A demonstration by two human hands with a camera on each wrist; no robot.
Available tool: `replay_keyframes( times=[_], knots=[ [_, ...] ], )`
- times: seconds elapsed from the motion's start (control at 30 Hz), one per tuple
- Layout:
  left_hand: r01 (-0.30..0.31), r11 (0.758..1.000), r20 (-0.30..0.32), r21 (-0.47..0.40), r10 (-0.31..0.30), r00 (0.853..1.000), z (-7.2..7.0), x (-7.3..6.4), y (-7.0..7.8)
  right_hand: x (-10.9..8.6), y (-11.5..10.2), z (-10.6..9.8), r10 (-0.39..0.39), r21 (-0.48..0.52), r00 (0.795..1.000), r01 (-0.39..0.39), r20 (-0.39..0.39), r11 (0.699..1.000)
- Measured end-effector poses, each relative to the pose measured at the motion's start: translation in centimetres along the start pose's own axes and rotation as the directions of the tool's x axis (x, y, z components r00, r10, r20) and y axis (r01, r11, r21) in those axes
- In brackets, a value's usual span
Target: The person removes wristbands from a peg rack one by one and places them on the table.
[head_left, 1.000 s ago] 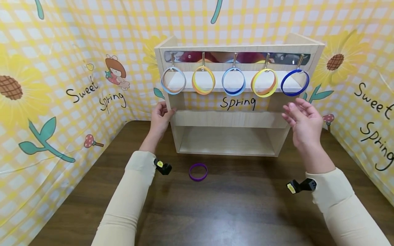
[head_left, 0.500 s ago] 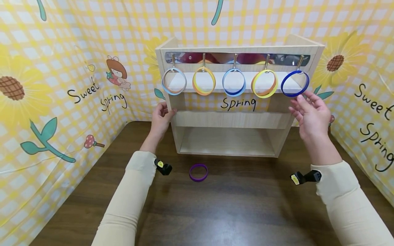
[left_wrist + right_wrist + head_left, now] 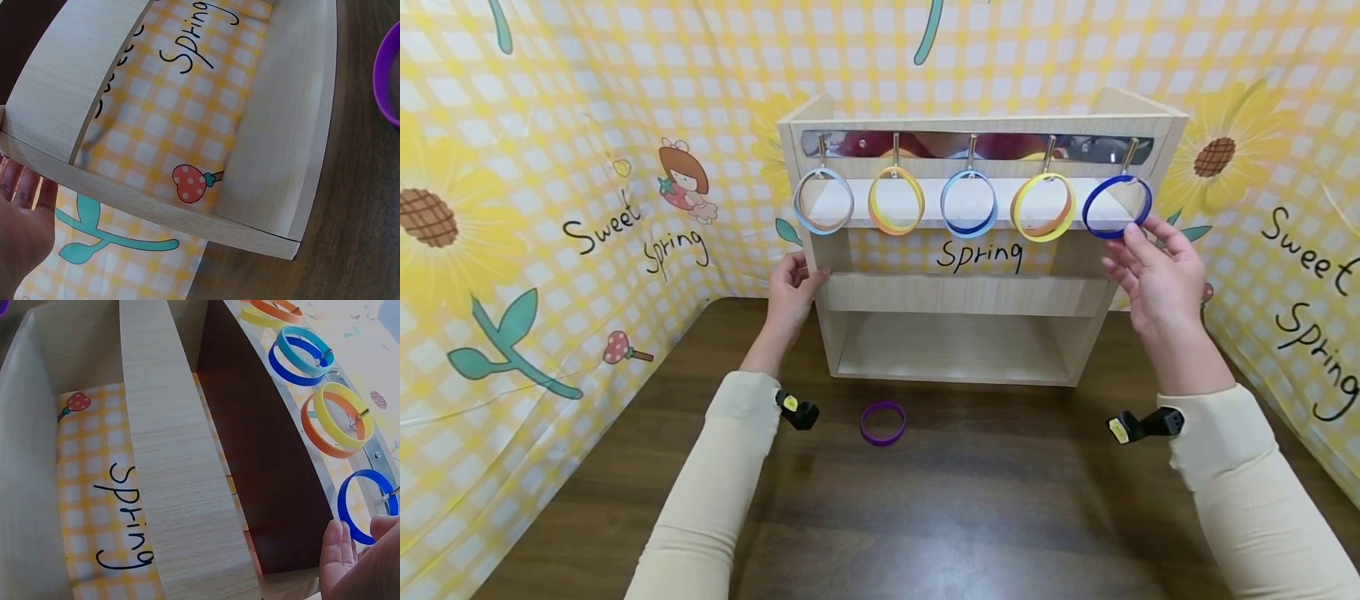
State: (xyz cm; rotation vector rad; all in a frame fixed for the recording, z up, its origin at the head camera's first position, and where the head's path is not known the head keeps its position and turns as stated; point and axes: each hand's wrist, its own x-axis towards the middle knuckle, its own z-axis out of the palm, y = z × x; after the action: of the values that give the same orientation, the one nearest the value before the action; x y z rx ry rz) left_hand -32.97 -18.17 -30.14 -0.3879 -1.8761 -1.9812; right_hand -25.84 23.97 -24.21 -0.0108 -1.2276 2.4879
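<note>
At upper right corner of wooden rack (image 3: 958,293), hooked dark blue ring (image 3: 1105,234), pinched by right hand (image 3: 1165,279); rack's left edge gripped by left hand (image 3: 790,290); purple ring (image 3: 883,442) set on worktop (image 3: 955,500), near rack's lower front edge

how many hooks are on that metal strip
5: along the metal strip, left to right in the head view, a far-left hook, a second hook, a middle hook, a fourth hook and a far-right hook above the right hand. None seems hidden.
</note>
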Motion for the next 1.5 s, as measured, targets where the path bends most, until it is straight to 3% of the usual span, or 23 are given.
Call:
replay_keyframes(
  times=[0.3,0.6,0.87,1.2,1.37,1.5],
  knots=[
    [0.004,1.0,0.002,-0.009,-0.004,1.0,0.0,-0.1,0.1,-0.4,-0.4,0.3,0.005,0.019,1.0,-0.005,0.01,1.0],
    [0.001,1.0,0.003,0.001,-0.001,1.0,-0.1,0.0,0.0,-0.3,-1.1,0.6,-0.015,0.116,0.999,0.011,0.036,0.993],
    [-0.006,1.0,-0.008,-0.009,0.006,1.0,-0.7,1.2,-2.4,-0.7,-2.0,0.6,-0.037,0.187,0.998,0.027,0.048,0.982],
    [-0.024,1.0,-0.01,0.009,0.025,1.0,-0.7,1.4,-2.6,-2.3,-3.0,0.6,-0.035,0.103,0.998,0.03,0.05,0.994],
    [-0.014,1.0,-0.011,-0.001,0.014,1.0,-0.7,1.3,-2.4,-3.2,-2.9,0.7,-0.017,0.09,0.994,0.007,0.105,0.996],
    [0.012,1.0,-0.003,-0.01,-0.012,1.0,-0.5,0.7,-1.3,-4.1,-2.2,0.7,0.003,0.081,0.986,-0.016,0.166,0.997]
  ],
)
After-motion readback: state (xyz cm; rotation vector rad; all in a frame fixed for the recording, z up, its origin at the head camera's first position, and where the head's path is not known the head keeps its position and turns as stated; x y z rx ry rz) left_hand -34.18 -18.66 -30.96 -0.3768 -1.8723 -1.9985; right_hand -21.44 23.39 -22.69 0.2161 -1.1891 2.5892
